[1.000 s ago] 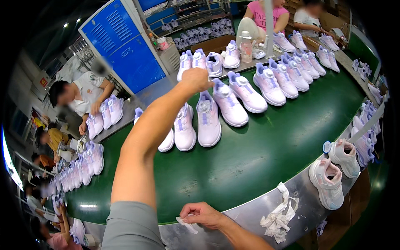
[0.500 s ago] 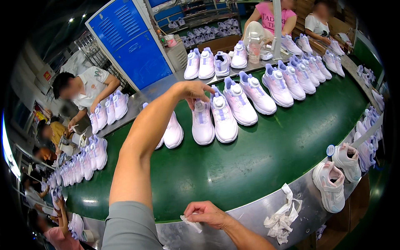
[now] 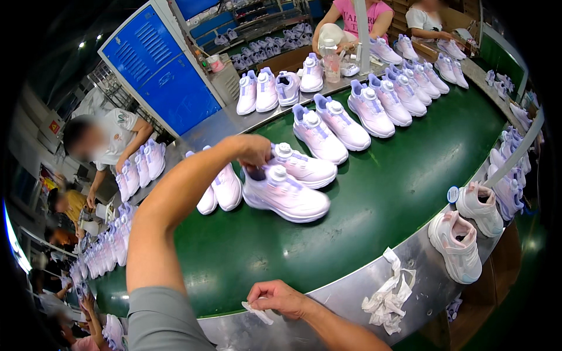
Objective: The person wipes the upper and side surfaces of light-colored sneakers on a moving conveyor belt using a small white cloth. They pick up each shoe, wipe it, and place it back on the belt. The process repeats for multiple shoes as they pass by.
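My left hand (image 3: 256, 151) is closed on the heels of a pair of white-and-lilac sneakers, each with a round dial on its tongue. The nearer sneaker (image 3: 288, 198) and the farther sneaker (image 3: 308, 170) both point right over the green belt (image 3: 374, 193); whether their soles touch it I cannot tell. Left of them, partly behind my forearm, stands another pair of sneakers (image 3: 226, 188). At the near metal edge my right hand (image 3: 280, 297) pinches a small white wipe (image 3: 257, 313) between thumb and fingers.
More sneakers (image 3: 374, 114) line the belt's far side. Crumpled white tissue (image 3: 389, 295) and two strap sneakers (image 3: 456, 248) lie on the near metal ledge (image 3: 345, 304). A bottle (image 3: 331, 63) stands beyond the belt. Co-workers sit at the far side and left, one beside a blue locker (image 3: 161, 64).
My left hand has taken hold of the pair and turned it, so the toes that faced me now point right. My right hand still holds the wipe. The whole view has shifted somewhat.
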`<state>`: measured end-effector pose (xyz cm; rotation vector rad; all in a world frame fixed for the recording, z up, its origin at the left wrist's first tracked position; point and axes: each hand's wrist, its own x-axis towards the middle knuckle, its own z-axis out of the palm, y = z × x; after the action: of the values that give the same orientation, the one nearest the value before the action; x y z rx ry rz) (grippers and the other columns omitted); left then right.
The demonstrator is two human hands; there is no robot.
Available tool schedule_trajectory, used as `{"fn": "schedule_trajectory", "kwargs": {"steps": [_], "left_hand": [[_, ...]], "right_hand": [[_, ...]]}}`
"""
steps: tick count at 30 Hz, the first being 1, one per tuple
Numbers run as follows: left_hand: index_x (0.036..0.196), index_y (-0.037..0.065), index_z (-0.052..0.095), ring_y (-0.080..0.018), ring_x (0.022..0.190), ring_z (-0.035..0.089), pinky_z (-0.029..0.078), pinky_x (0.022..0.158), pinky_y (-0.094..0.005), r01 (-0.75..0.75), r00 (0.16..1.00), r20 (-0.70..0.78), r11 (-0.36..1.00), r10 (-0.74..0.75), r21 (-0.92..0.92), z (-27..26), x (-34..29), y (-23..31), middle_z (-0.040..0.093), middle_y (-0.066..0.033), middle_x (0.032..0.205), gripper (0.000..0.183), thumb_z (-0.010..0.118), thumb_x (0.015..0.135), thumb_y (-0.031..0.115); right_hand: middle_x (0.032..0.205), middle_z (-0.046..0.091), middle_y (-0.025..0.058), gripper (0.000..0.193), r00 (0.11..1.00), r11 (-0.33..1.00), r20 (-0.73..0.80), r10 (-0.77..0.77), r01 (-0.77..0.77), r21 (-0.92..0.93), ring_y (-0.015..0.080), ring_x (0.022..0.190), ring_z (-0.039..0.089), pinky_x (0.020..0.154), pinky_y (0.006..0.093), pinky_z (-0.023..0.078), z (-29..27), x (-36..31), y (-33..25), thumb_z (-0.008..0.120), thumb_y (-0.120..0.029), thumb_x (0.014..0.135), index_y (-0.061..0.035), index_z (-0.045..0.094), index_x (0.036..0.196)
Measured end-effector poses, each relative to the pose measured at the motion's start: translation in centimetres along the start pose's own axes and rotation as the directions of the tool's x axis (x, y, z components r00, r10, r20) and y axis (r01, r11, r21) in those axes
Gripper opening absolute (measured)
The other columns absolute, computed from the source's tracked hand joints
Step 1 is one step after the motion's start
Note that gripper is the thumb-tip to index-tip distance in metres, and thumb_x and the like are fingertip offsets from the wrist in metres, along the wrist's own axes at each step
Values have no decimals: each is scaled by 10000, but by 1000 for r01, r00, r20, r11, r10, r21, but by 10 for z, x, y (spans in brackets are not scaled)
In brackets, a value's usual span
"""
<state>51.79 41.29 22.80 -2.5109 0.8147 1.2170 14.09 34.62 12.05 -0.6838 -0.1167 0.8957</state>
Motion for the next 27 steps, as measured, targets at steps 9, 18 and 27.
{"fn": "schedule_trajectory", "kwargs": {"steps": [9,18,27], "left_hand": [[876,59,777,-311,1013,650,545,809,-422,6,608,-690,867,393,499,113,-63,60,676,-134,1016,182,744,741,176],[754,13,746,-411,798,742,559,751,-489,172,709,-697,985,-106,25,135,-175,62,741,-265,845,233,656,680,215],[727,21,733,-437,807,640,492,766,-536,489,432,-680,787,-593,-376,366,-427,19,667,-255,752,200,664,756,206]], "right_hand": [[1016,711,47,103,998,999,60,-28,25,47,110,923,653,850,278,526,-3,-1,-4,729,-37,921,-18,699,1018],[1003,720,87,269,997,996,-35,-73,75,51,154,914,697,848,299,566,9,-3,-16,797,-20,829,6,678,1069],[885,674,36,129,996,610,5,-87,58,-790,138,863,641,809,290,517,98,-23,-17,715,-38,847,-23,654,960]]}}
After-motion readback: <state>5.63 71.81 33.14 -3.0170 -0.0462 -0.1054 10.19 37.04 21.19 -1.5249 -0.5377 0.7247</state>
